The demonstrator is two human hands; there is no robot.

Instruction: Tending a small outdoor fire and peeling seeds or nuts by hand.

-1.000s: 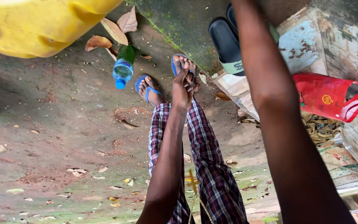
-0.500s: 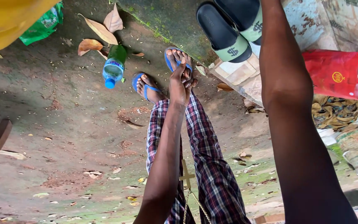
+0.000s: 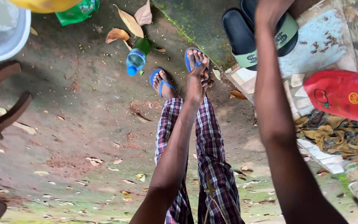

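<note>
Overhead, the ground is bare dirt with dry leaves scattered; two plaid trouser legs run down the middle to two feet in two blue flip-flops. One red bag lies well to the right of the right forearm, on a heap of rags. One wooden stool, far left of the left hand's fingers, only partly seen. One white basin at top left, with a yellow container edge beside it. Two black slides with green straps sit on a tiled ledge; the right hand is at the upper slide, fingers cut off by the frame edge, so can't tell if they grip it. One green bottle with blue label lies on its side, well left of the left fingertips. One green wrapper near the basin. The left hand hangs over the feet, fingers loosely curled, thumb up; looks empty, but can't tell for sure. One small cross pendant dangles on a chain by the knees.
</note>
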